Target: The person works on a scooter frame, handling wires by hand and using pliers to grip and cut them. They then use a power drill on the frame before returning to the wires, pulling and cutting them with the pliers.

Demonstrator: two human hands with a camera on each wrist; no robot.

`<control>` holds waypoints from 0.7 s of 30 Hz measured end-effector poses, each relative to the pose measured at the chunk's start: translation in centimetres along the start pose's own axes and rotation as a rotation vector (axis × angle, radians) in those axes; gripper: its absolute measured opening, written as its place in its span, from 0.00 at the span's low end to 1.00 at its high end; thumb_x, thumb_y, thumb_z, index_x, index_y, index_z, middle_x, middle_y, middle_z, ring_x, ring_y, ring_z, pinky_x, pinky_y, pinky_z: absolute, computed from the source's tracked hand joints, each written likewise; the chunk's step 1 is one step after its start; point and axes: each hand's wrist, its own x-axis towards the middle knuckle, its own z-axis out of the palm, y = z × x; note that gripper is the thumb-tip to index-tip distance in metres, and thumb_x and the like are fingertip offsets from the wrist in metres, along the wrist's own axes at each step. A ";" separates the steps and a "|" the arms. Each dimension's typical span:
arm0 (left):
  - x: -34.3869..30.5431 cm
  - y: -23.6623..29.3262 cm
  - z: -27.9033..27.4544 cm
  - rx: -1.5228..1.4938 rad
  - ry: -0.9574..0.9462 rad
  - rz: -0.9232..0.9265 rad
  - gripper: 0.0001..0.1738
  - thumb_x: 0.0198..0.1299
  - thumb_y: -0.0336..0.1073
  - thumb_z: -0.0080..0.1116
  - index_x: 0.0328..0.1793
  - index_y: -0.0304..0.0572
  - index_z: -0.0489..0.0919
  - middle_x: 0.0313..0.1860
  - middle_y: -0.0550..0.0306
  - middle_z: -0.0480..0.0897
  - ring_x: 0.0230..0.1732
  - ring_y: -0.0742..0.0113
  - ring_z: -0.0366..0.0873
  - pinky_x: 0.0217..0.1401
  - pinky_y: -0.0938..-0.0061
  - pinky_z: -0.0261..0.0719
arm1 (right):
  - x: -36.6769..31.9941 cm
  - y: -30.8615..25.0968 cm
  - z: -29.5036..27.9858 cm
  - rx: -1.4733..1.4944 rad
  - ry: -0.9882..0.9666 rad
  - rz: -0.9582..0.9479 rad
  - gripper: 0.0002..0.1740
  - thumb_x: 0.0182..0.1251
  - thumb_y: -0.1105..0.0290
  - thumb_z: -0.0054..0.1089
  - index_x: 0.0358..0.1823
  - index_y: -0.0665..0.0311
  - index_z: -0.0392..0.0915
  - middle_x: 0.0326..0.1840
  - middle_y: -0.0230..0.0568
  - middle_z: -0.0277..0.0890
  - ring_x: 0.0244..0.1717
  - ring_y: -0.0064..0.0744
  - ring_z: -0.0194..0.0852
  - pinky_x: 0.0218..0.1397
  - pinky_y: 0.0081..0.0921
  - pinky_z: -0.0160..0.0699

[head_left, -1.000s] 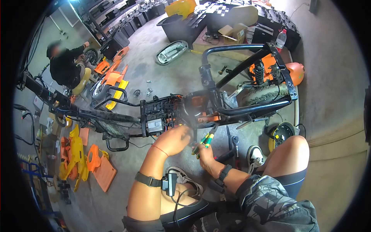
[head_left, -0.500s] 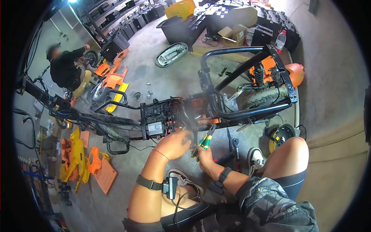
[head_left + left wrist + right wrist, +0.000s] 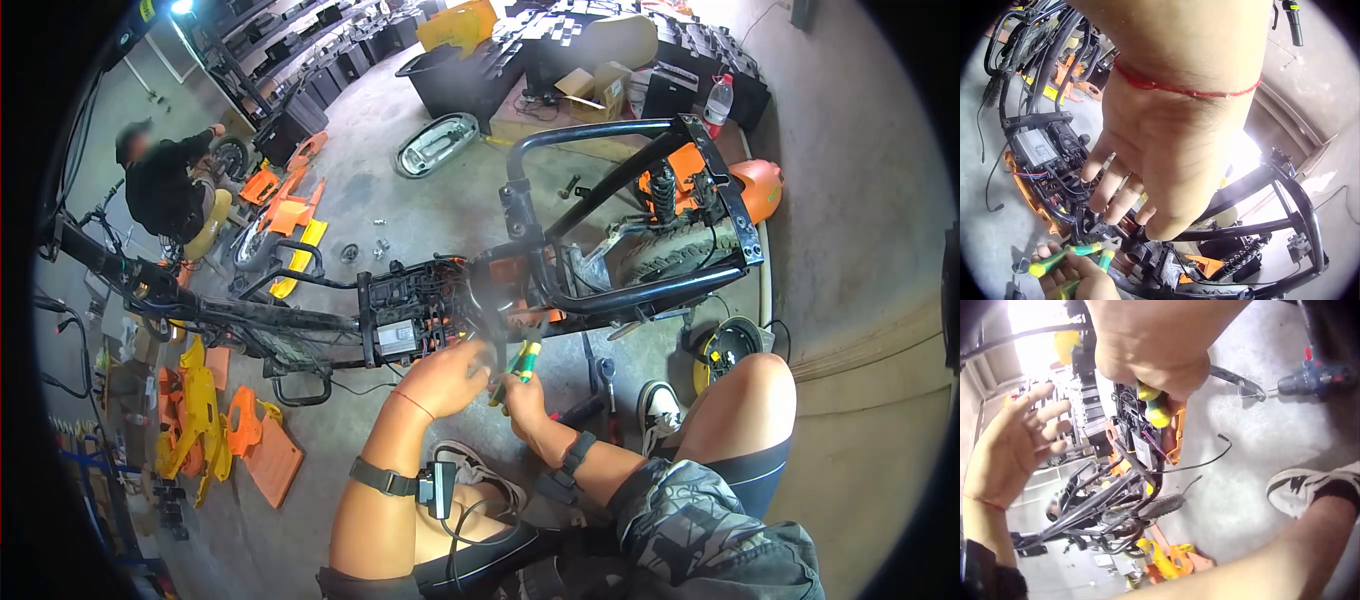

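A pair of pliers (image 3: 527, 362) with green and yellow handles is gripped in my right hand (image 3: 526, 404), its head pointing at the middle of a stripped scooter frame (image 3: 640, 292). In the right wrist view, the handle ends (image 3: 1159, 417) stick out below the fist. My left hand (image 3: 440, 382) is beside the pliers, near a silver controller box (image 3: 398, 340) and its wiring. Its fingers (image 3: 1124, 199) are spread and loosely bent around nothing, as the left wrist view shows. Blur covers the spot by the pliers' tip.
A ratchet (image 3: 608, 372) lies on the floor by my shoe (image 3: 660, 408), and a cordless drill (image 3: 1313, 380) is nearby. Orange and yellow body panels (image 3: 195, 410) lie at the left. Another person (image 3: 170, 185) sits beyond. A yellow-rimmed round container (image 3: 730, 350) stands by my knee.
The pliers and my right hand have shifted slightly left, and the handles now look closer together. My left hand stays nearly in place. The whole head view has drifted a little.
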 end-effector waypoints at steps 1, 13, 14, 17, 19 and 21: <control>-0.1 0.1 0.1 0.011 0.011 0.009 0.23 0.65 0.38 0.58 0.65 0.43 0.75 0.47 0.44 0.85 0.49 0.47 0.84 0.54 0.62 0.80 | -0.2 -1.5 0.2 -0.056 -0.120 0.121 0.06 0.68 0.74 0.53 0.43 0.68 0.72 0.32 0.46 0.79 0.29 0.35 0.83 0.29 0.32 0.79; 0.4 -0.3 0.4 -0.016 -0.008 -0.019 0.22 0.65 0.38 0.57 0.64 0.40 0.75 0.48 0.43 0.85 0.50 0.47 0.84 0.56 0.62 0.80 | 0.4 0.7 -1.7 -0.084 -0.008 0.058 0.09 0.68 0.73 0.53 0.47 0.68 0.71 0.38 0.44 0.81 0.36 0.34 0.84 0.33 0.33 0.81; 0.5 -0.1 0.2 -0.009 -0.008 -0.010 0.22 0.66 0.38 0.57 0.64 0.41 0.75 0.48 0.43 0.85 0.50 0.48 0.84 0.56 0.62 0.80 | 0.7 1.0 -1.9 -0.085 -0.012 0.057 0.09 0.68 0.73 0.53 0.47 0.68 0.71 0.38 0.44 0.81 0.36 0.34 0.84 0.33 0.33 0.81; 0.5 0.0 0.2 -0.004 -0.015 -0.011 0.22 0.66 0.38 0.57 0.65 0.41 0.75 0.48 0.43 0.85 0.50 0.48 0.84 0.56 0.62 0.80 | 0.8 0.9 -1.7 -0.171 0.000 -0.046 0.09 0.67 0.73 0.52 0.46 0.69 0.71 0.38 0.45 0.81 0.36 0.36 0.84 0.33 0.33 0.81; 0.5 0.2 0.2 -0.002 -0.031 -0.014 0.22 0.65 0.38 0.57 0.65 0.42 0.75 0.48 0.43 0.85 0.50 0.48 0.84 0.55 0.62 0.80 | 0.9 -0.1 -1.4 -0.142 -0.147 0.115 0.10 0.69 0.74 0.52 0.48 0.70 0.69 0.38 0.48 0.80 0.36 0.37 0.84 0.34 0.33 0.82; 0.3 0.4 0.0 -0.029 -0.046 -0.053 0.23 0.65 0.38 0.57 0.65 0.41 0.75 0.49 0.43 0.85 0.50 0.48 0.83 0.55 0.61 0.80 | 1.9 -0.4 -1.7 -0.083 -0.222 0.162 0.10 0.69 0.75 0.51 0.49 0.70 0.69 0.38 0.49 0.80 0.36 0.38 0.84 0.35 0.33 0.83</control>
